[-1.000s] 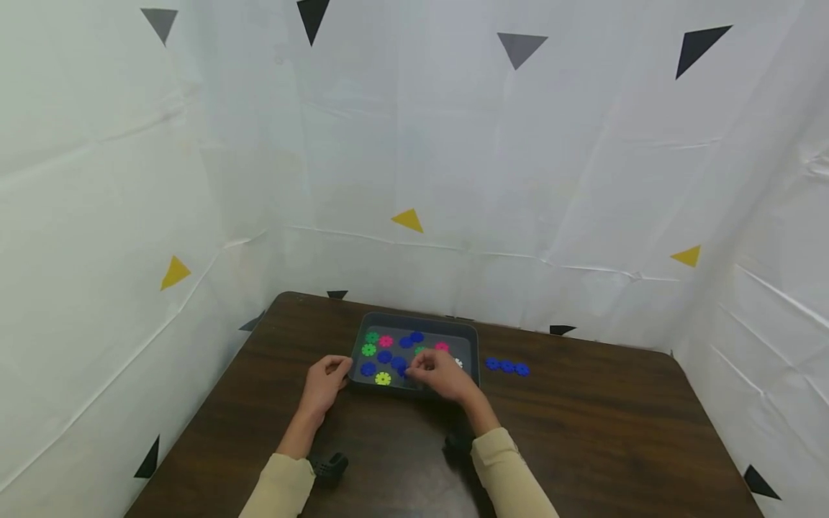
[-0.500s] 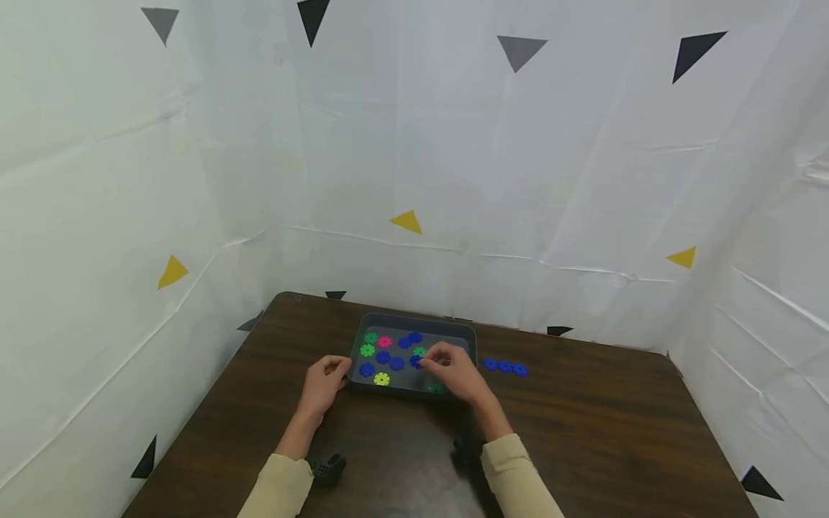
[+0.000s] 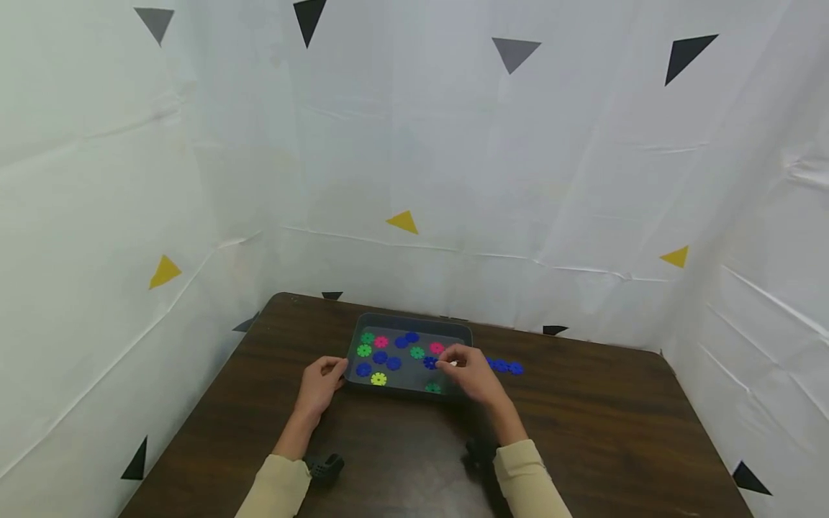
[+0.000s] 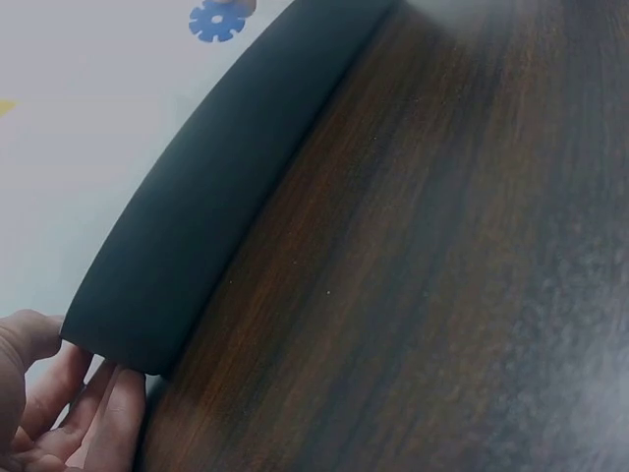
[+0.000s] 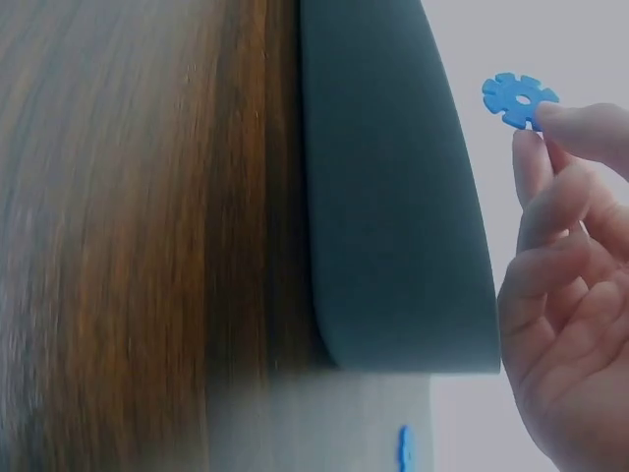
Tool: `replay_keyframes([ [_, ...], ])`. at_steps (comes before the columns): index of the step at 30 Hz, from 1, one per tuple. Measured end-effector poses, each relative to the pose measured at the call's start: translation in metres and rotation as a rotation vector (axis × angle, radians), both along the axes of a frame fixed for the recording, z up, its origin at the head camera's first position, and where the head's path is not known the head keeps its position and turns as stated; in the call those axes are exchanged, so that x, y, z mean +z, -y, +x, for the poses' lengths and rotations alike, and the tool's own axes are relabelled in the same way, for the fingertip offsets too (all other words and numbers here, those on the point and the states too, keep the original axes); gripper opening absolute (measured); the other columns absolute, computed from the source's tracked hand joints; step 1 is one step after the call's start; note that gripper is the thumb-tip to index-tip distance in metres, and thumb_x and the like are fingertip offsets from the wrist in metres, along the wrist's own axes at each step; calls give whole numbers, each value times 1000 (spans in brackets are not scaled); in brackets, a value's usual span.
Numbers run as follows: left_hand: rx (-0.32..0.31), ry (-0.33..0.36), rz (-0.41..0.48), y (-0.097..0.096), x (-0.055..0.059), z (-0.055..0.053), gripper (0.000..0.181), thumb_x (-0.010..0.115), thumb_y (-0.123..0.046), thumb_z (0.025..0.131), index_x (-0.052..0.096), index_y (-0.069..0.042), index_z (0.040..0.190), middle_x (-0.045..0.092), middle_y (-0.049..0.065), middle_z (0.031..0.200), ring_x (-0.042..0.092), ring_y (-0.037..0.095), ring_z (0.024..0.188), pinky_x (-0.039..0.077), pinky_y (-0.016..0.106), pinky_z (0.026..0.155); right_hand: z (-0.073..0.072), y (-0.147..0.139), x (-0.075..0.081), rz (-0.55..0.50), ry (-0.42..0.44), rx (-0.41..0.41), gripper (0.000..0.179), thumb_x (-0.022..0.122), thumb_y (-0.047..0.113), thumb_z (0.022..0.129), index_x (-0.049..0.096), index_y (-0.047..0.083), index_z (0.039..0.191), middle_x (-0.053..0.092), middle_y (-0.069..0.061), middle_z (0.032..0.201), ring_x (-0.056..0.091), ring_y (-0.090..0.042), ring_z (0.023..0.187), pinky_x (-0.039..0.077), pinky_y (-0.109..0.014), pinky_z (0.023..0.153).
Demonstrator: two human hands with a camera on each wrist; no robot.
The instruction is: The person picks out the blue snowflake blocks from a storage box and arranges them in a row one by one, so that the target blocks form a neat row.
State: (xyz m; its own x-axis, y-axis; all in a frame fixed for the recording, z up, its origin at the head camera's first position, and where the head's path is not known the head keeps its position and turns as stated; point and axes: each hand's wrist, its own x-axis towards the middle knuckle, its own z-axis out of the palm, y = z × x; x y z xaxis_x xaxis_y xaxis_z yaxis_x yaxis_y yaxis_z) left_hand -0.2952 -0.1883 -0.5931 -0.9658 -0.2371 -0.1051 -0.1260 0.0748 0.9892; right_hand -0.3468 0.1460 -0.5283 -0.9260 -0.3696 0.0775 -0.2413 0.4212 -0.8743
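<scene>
My right hand (image 3: 471, 373) is over the right part of a dark grey tray (image 3: 414, 321). Between thumb and fingertips it pinches a blue notched disc (image 5: 519, 100), raised above the tray's rim in the right wrist view. My left hand (image 3: 319, 387) is at the tray's left front corner. In the left wrist view, the left thumb is at the top of the tray wall (image 4: 197, 206) and the fingers lie against its outside. Several flower-shaped discs lie in the tray, among them a yellow disc (image 3: 378, 379), a pink disc (image 3: 381, 342) and a green disc (image 3: 364, 350).
A row of blue discs (image 3: 501, 365) lies on the brown wooden table (image 3: 602, 417) just right of the tray, partly behind the right hand. White sheeting (image 3: 414, 144) with printed triangles hangs around the back and sides. Black wrist devices are on both forearms.
My right hand has lifted a blue disc from among the others and moved right with it across the tray. My left hand stays at the tray's corner. The view has shifted slightly.
</scene>
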Motion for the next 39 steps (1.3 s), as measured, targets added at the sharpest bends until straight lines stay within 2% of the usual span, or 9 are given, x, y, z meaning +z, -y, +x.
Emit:
replay_keyframes([
  [5, -2, 2, 2, 0, 1, 0, 38, 65, -30, 110, 68, 2, 131, 68, 24, 135, 67, 34, 126, 59, 47, 109, 2, -15, 0, -6, -33, -51, 9, 74, 18, 104, 75, 8, 105, 72, -9, 103, 61, -20, 87, 55, -25, 73],
  [11, -5, 0, -5, -1, 4, -1, 37, 64, -30, 111, 68, 1, 131, 69, 23, 134, 68, 33, 126, 58, 47, 110, 6, -33, 0, -20, -59, -156, 14, 74, 20, 104, 77, 7, 107, 75, -11, 108, 64, -19, 98, 55, -24, 85],
  [13, -9, 2, -8, -2, 4, -1, 37, 64, -30, 111, 68, 1, 131, 69, 23, 134, 68, 33, 126, 58, 47, 110, 7, -39, -2, -35, -43, -209, 16, 75, 22, 104, 77, 7, 107, 76, -11, 108, 65, -19, 96, 56, -24, 83],
  [18, -16, 2, -12, -3, 3, 1, 39, 64, -32, 110, 68, 1, 131, 69, 23, 134, 68, 33, 125, 59, 47, 109, 8, -55, -8, -107, 3, -317, 20, 75, 24, 104, 77, 5, 110, 75, -14, 106, 60, -20, 81, 55, -25, 68],
  [23, -19, -1, -9, -6, 4, -1, 39, 64, -32, 111, 67, 1, 132, 68, 23, 134, 68, 33, 125, 59, 47, 109, 11, -74, -4, -151, 1, -351, 24, 73, 24, 105, 74, 1, 113, 73, -19, 110, 61, -19, 82, 54, -23, 67],
  [28, -20, -2, -16, -4, 5, 2, 40, 64, -33, 111, 67, 1, 132, 68, 24, 135, 68, 34, 126, 59, 47, 109, 15, -86, -2, -159, 4, -393, 25, 73, 24, 105, 74, 0, 113, 71, -13, 109, 63, -24, 87, 53, -22, 67],
  [34, -6, 7, -26, -2, 4, 6, 38, 63, -31, 111, 67, 1, 133, 67, 24, 136, 67, 34, 127, 59, 48, 109, 14, -98, -5, -146, 65, -421, 26, 71, 21, 106, 74, -3, 116, 70, -10, 107, 59, -19, 83, 52, -22, 68],
  [39, -11, -6, -18, -4, 5, 5, 40, 64, -33, 111, 67, 0, 133, 67, 24, 136, 67, 34, 127, 58, 47, 110, 15, -109, -6, -140, 42, -450, 27, 72, 23, 106, 74, -2, 116, 71, -7, 103, 59, -16, 80, 52, -23, 68],
])
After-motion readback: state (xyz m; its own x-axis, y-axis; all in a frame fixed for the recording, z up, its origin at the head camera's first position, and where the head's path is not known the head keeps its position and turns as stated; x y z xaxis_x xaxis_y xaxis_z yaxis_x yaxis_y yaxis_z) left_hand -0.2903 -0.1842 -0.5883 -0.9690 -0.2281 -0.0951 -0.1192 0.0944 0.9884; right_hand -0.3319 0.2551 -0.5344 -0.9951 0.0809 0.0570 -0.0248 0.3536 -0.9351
